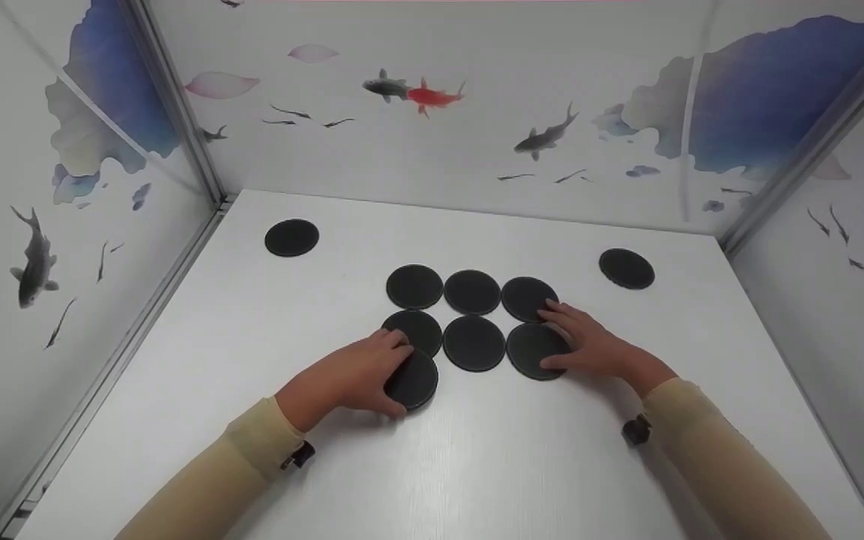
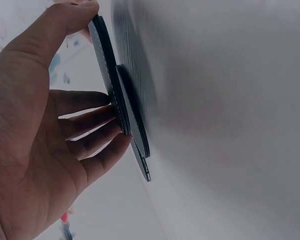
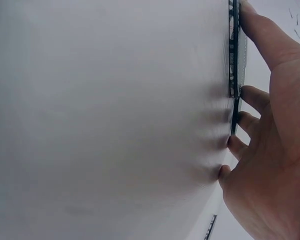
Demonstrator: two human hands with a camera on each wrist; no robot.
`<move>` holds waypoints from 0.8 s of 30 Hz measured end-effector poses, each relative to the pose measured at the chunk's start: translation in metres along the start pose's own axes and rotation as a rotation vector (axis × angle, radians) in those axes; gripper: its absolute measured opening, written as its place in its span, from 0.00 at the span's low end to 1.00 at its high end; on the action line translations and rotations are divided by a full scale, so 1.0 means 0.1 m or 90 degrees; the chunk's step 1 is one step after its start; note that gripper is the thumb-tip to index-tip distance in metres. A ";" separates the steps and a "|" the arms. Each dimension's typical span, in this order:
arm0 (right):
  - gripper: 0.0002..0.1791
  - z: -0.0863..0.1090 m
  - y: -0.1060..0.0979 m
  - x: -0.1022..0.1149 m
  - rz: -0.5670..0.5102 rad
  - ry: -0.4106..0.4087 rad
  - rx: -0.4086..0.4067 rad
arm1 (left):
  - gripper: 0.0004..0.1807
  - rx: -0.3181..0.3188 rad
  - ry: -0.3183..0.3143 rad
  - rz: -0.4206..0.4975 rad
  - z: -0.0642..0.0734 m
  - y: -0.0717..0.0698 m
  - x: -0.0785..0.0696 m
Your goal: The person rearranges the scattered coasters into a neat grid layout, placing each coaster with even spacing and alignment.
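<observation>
Between thumb and fingers, my left hand point(image 1: 364, 371) grips a round black coaster point(image 1: 413, 379) by its edges. In the left wrist view, this coaster point(image 2: 110, 75) has a stitched rim and is held tilted, overlapping another coaster point(image 2: 135, 120) behind it. My right hand point(image 1: 593, 345) spans a black coaster point(image 1: 533, 351) at the right end of the front row, thumb at its near edge. Its other fingers reach the far side, by the back-row coaster point(image 1: 528, 298). In the right wrist view, the thumb and index finger are at opposite ends of the held coaster point(image 3: 234, 50).
More black coasters point(image 1: 473, 343) lie edge to edge in two rows on the white table point(image 1: 492, 457). One lone coaster point(image 1: 292, 238) lies far left, another point(image 1: 627, 268) far right. White panels point(image 1: 447, 165) with painted fish enclose the back and both sides.
</observation>
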State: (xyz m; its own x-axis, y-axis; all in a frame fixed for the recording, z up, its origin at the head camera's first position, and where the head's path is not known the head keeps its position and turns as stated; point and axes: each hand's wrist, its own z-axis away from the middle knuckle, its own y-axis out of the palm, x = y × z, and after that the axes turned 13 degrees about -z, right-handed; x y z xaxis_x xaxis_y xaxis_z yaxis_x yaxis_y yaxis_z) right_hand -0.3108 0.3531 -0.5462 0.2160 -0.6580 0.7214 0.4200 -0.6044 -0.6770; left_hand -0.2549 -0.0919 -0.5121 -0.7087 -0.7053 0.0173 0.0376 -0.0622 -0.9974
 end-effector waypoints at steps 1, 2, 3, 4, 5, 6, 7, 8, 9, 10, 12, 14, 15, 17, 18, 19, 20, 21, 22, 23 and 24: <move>0.55 0.00 0.00 0.00 -0.003 -0.001 0.000 | 0.51 0.001 0.000 0.002 0.00 0.00 -0.01; 0.55 0.00 0.00 0.00 -0.005 -0.001 0.000 | 0.51 0.001 0.002 0.002 0.00 0.00 -0.02; 0.55 0.00 0.00 0.00 -0.004 -0.001 0.000 | 0.51 0.002 0.003 0.001 0.00 -0.01 -0.04; 0.55 0.01 0.00 0.00 -0.004 0.000 0.000 | 0.52 0.002 0.004 -0.001 0.01 -0.01 -0.05; 0.55 0.01 0.00 0.00 -0.004 0.003 0.000 | 0.52 0.004 0.004 -0.005 0.01 -0.01 -0.06; 0.55 0.01 0.01 0.00 -0.004 0.004 0.000 | 0.52 0.005 0.005 -0.008 0.02 -0.01 -0.07; 0.55 0.01 0.01 0.00 -0.004 0.005 0.000 | 0.52 0.007 0.006 -0.010 0.02 -0.01 -0.09; 0.55 0.01 0.01 0.00 -0.002 0.006 0.000 | 0.52 0.009 0.006 -0.014 0.02 0.00 -0.10; 0.54 0.01 0.01 0.00 -0.002 0.005 0.001 | 0.52 0.011 0.006 -0.014 0.03 0.00 -0.12; 0.54 0.02 0.01 0.00 -0.001 0.005 0.001 | 0.52 0.014 0.006 -0.015 0.04 0.01 -0.13; 0.55 0.01 0.01 0.00 0.001 0.003 0.001 | 0.52 0.019 0.008 -0.021 0.04 0.01 -0.16; 0.55 0.01 0.01 0.00 0.001 -0.001 0.000 | 0.53 0.021 0.008 -0.029 0.06 0.00 -0.18; 0.55 0.01 0.01 0.00 0.001 -0.002 0.000 | 0.53 0.022 0.007 -0.034 0.06 0.00 -0.19; 0.55 0.01 0.01 0.00 0.002 -0.007 -0.001 | 0.53 0.023 0.006 -0.044 0.07 -0.01 -0.20; 0.55 0.00 0.01 0.00 0.003 -0.010 -0.001 | 0.52 0.024 0.005 -0.048 0.08 -0.01 -0.21; 0.55 0.00 0.01 0.00 0.004 -0.012 -0.002 | 0.52 0.026 0.003 -0.050 0.08 -0.02 -0.22; 0.55 -0.01 0.01 0.00 0.004 -0.012 -0.002 | 0.52 0.028 0.002 -0.052 0.09 -0.02 -0.22; 0.56 -0.01 0.01 -0.01 0.006 -0.014 -0.001 | 0.52 0.031 0.002 -0.054 0.09 -0.01 -0.23; 0.56 -0.02 0.01 -0.01 0.007 -0.016 -0.001 | 0.52 0.033 0.001 -0.056 0.10 -0.01 -0.23; 0.56 -0.02 0.01 -0.01 0.007 -0.016 -0.001 | 0.52 0.034 0.000 -0.056 0.10 -0.01 -0.24; 0.56 -0.02 0.01 -0.01 0.009 -0.016 -0.001 | 0.52 0.036 -0.001 -0.057 0.10 -0.01 -0.25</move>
State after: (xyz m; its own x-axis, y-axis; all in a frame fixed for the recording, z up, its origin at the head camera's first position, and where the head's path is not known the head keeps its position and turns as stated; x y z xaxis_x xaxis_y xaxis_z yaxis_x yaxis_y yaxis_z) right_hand -0.3126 0.3523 -0.5478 0.2436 -0.6549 0.7154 0.4155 -0.5960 -0.6871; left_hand -0.2302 -0.0816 -0.5112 -0.7104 -0.6958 0.1060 0.0135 -0.1641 -0.9863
